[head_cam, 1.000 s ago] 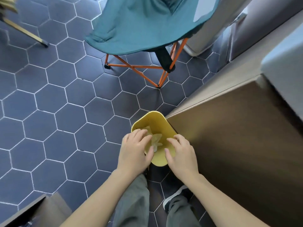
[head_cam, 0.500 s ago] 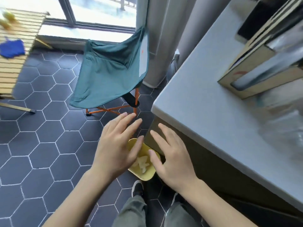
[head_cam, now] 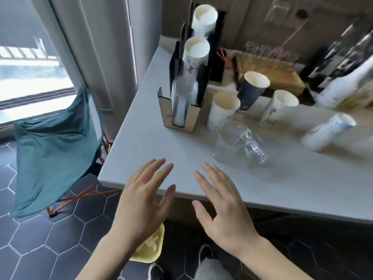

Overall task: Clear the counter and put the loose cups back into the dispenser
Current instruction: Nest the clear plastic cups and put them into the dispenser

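A cardboard cup dispenser [head_cam: 182, 116] stands on the grey counter [head_cam: 153, 142], holding stacked clear and white cups. Loose cups stand to its right: a cream paper cup [head_cam: 223, 110], a dark blue paper cup [head_cam: 251, 89] and a white printed cup [head_cam: 279, 107]. Two clear plastic cups [head_cam: 240, 143] lie on their sides, and another white cup [head_cam: 328, 131] lies further right. My left hand [head_cam: 144, 201] and my right hand [head_cam: 220, 203] hover over the counter's front edge, fingers spread, holding nothing.
A yellow bin [head_cam: 150, 249] with crumpled paper sits on the floor under my left hand. A teal folding chair [head_cam: 54, 146] stands left of the counter. Bottles [head_cam: 343, 85] and a wooden tray [head_cam: 268, 67] crowd the counter's back right.
Both hands lifted away from the yellow bin on the floor up to the counter edge. My view rose from the floor to the counter with the cups.
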